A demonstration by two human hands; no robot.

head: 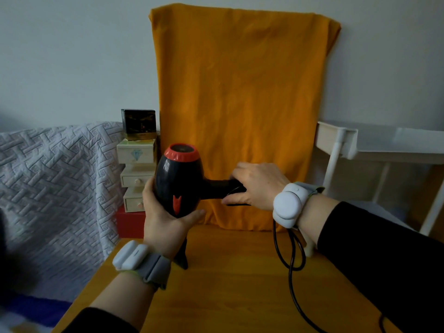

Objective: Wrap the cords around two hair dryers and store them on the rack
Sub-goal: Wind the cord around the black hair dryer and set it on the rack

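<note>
A black hair dryer point(179, 179) with a red ring at its rear end is held above the wooden table point(230, 284), its handle pointing right. My left hand point(161, 217) cups the dryer's body from below. My right hand point(257, 186) closes around the handle end and the black cord point(292, 260), with a turn of cord lying across the handle. From there the cord drops in loops to the table and runs toward the near right edge. A dark object point(182, 257) stands on the table behind my left wrist, mostly hidden.
An orange cloth point(240, 104) hangs over an upright panel at the table's back. Stacked small boxes and drawers point(138, 159) stand at the left. A white rack point(360, 143) stands to the right, a quilted grey cover point(55, 188) to the left.
</note>
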